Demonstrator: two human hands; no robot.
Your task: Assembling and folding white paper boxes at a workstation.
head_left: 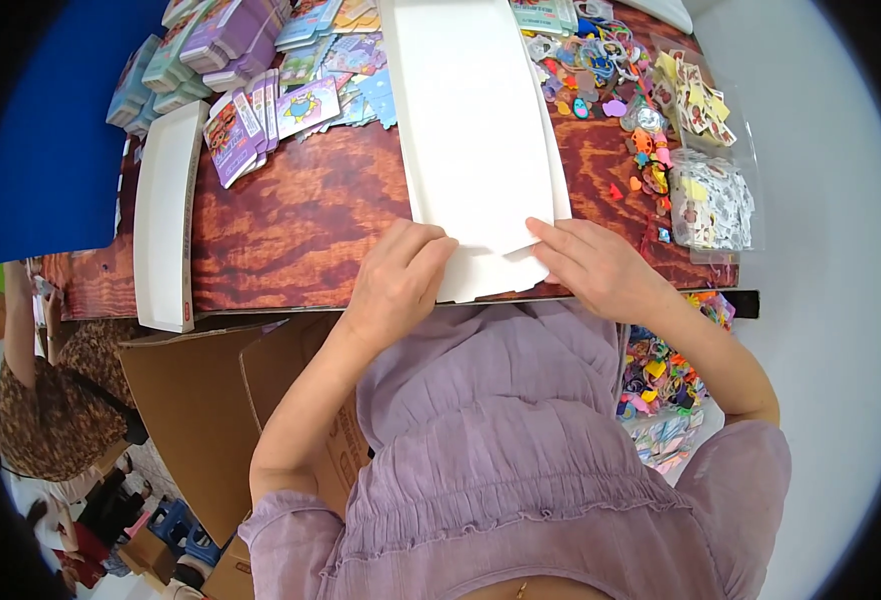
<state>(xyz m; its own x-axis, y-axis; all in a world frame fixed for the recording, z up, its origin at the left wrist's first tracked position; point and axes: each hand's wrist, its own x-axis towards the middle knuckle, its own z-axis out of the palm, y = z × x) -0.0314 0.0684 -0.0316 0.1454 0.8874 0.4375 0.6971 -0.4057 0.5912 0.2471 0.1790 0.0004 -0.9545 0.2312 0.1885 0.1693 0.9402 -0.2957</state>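
Note:
A long white cardboard box (476,120) lies lengthwise before me on the table, its inside facing up and its end flap (491,275) lying out toward the table's front edge. My left hand (398,272) is closed on the box's near left corner, the fingers curled in and the thumb mostly hidden. At the near right corner, my right hand (593,270) pinches the side wall, with its fingertips on the inner edge. The box's far end runs out of the picture.
A narrow white tray (164,220) stands at the table's left edge. Stacks of purple and green card packs (226,40) and loose cards (306,103) are behind it. Small colourful trinkets (581,80) and clear bags of stickers (713,200) lie right. Brown cartons (191,400) stand below; another person (61,410) is at left.

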